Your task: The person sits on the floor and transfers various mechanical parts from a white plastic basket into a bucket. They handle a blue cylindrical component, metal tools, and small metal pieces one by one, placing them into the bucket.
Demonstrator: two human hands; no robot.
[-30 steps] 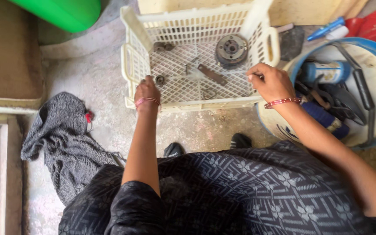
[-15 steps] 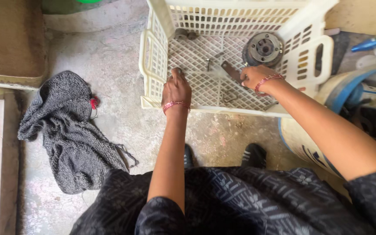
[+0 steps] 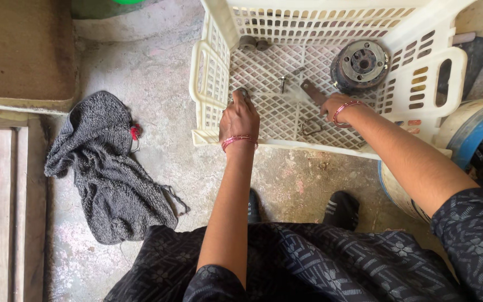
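Observation:
A white plastic lattice crate (image 3: 211, 78) stands on the concrete floor in front of me. My left hand (image 3: 238, 118) reaches over its near wall, fingers closed on a small grey round metal part (image 3: 242, 91). My right hand (image 3: 332, 106) is inside the crate, closed on one end of a flat rusty metal bar (image 3: 311, 89). On the crate floor lie a heavy round metal disc (image 3: 360, 64) at the far right, a small bolt (image 3: 282, 84), a bent wire clip (image 3: 308, 127) and two short metal cylinders (image 3: 252, 43) at the far wall.
A grey knitted cloth (image 3: 107, 168) lies crumpled on the floor at the left. A blue-rimmed bucket (image 3: 468, 131) stands right of the crate. A brown mat (image 3: 18, 50) is at the top left. My black shoes (image 3: 342, 208) are just below the crate.
My right hand left the crate's right rim and went to the flat bar in the middle. My left hand moved further into the crate. The view has drawn closer.

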